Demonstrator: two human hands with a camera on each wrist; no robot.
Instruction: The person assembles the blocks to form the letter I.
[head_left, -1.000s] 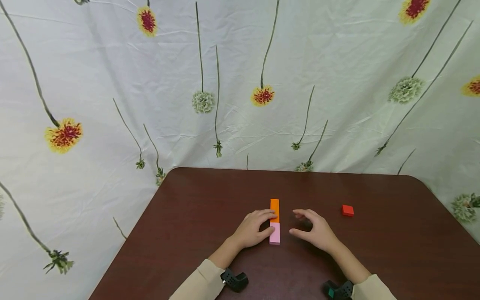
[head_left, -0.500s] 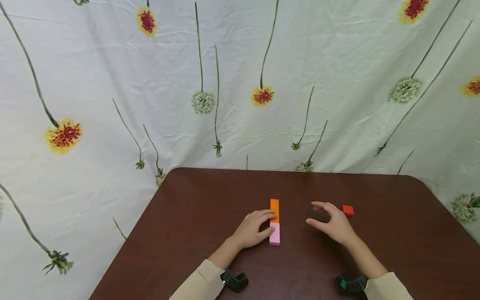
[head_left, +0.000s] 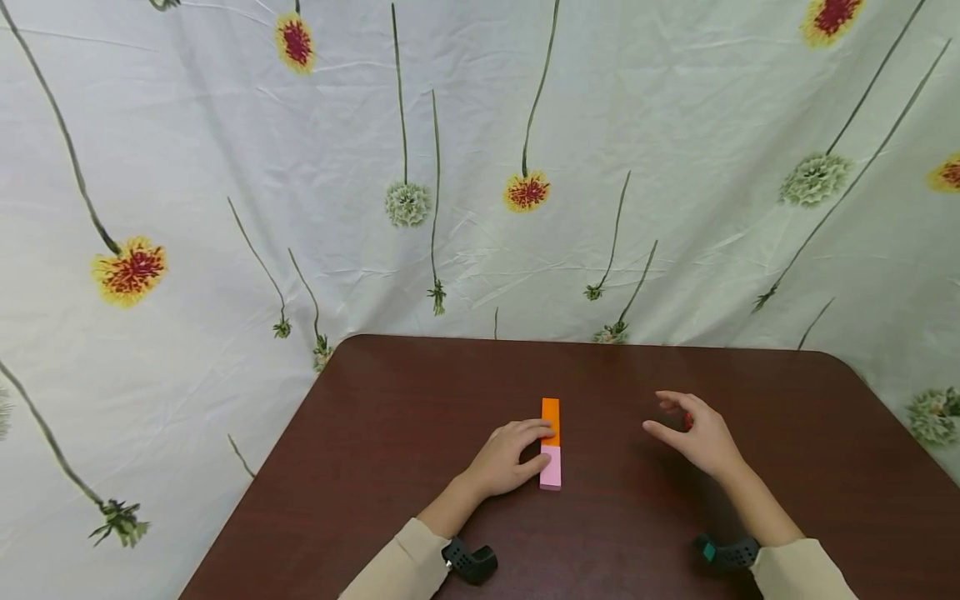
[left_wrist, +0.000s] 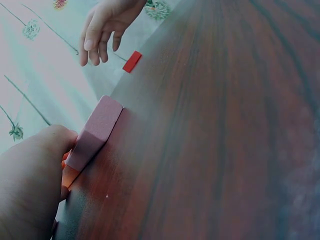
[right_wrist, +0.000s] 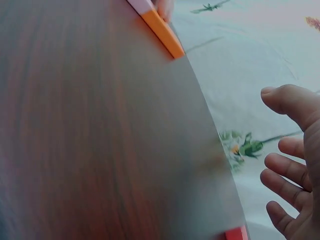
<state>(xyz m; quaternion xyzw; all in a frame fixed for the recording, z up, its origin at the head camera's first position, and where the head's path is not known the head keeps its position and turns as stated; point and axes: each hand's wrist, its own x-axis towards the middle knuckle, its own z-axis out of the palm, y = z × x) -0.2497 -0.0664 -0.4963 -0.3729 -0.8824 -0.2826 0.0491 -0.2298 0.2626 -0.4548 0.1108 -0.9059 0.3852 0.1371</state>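
Observation:
My left hand (head_left: 506, 458) rests at an orange block (head_left: 551, 410) and a pink block (head_left: 551, 471), which lie end to end in one line on the table. Its fingertips lie over the orange block while the thumb touches the pink one. In the left wrist view, the thumb is against the near side of the pink block (left_wrist: 102, 120). My right hand (head_left: 701, 437) is raised off to the right, fingers spread and holding nothing. It largely hides a small red block (head_left: 688, 422) in the head view; the left wrist view shows the red block (left_wrist: 132, 62) lying on the table below that hand.
The dark brown table (head_left: 420, 375) has rounded far corners. Behind it hangs a white cloth (head_left: 465, 150) printed with flowers. Black bands (head_left: 471, 562) sit on both wrists, in front of beige sleeves.
My right hand has moved right and away from the orange and pink blocks, to over the red block. The left hand and its two blocks have stayed put.

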